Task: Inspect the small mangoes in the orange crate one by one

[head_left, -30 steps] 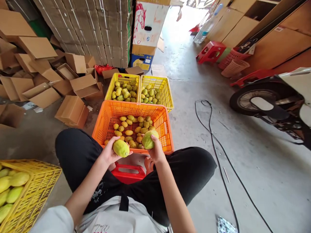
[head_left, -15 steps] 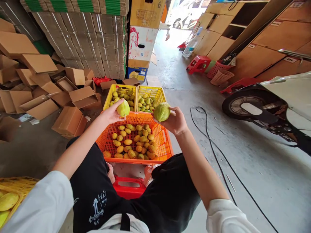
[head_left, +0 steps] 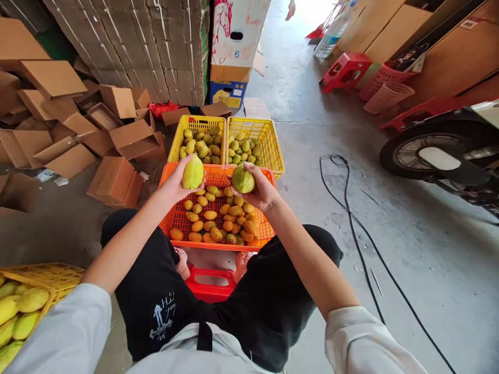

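My left hand [head_left: 180, 179] is closed around a pale yellow-green papaya [head_left: 193, 172], held upright. Close beside it, my right hand [head_left: 260, 189] grips a darker green, ridged papaya [head_left: 243, 179]. Both fruits are up in the air above the far side of an orange plastic crate [head_left: 218, 246], where several smaller yellow and orange fruits [head_left: 210, 215] lie loose. Just behind stand two yellow crates: the left one [head_left: 177, 136] holds yellow-green fruits, the right one [head_left: 273, 136] greener ones at its left side.
At lower left is another yellow crate [head_left: 64, 275] of yellow fruits. Cardboard boxes [head_left: 116, 181] are heaped on the left, below stacked flattened cartons [head_left: 152, 47]. A black cable [head_left: 346, 208] runs along the floor at right, near a motorcycle wheel [head_left: 424, 153]. A red stool edge [head_left: 210, 292] shows between my legs.
My hands have come nearer each other, the right one moving left with its papaya. The left papaya has turned more upright. My view has tilted downward.
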The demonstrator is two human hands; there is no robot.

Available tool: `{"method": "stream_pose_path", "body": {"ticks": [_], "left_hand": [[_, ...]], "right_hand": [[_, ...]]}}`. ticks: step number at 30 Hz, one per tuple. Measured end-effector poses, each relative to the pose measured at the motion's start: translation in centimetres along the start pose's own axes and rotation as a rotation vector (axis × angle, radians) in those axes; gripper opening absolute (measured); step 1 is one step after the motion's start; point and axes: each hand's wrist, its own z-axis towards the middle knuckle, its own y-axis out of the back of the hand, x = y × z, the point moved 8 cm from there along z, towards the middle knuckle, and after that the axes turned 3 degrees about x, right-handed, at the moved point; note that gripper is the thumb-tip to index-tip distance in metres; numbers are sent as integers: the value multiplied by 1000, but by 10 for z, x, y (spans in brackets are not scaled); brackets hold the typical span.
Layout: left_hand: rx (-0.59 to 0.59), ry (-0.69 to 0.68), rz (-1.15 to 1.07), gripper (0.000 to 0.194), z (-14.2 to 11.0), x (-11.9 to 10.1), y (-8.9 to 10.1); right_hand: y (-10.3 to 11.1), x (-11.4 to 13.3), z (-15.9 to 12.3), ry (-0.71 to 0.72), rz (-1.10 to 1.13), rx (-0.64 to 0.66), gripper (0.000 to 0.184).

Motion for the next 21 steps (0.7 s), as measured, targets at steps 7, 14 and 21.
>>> {"method": "stream_pose_path", "body": {"ticks": [7,14,21], "left_hand": [[46,-12,-126,33,4,1,1],[40,-48,-88,48,2,-1,-3],[34,-84,-50,46,-2,-7,0]], "right_hand": [[6,-5,-5,-9,7,57,29],[2,21,-10,135,1,83,34],[2,21,-13,173,74,27,37]]}}
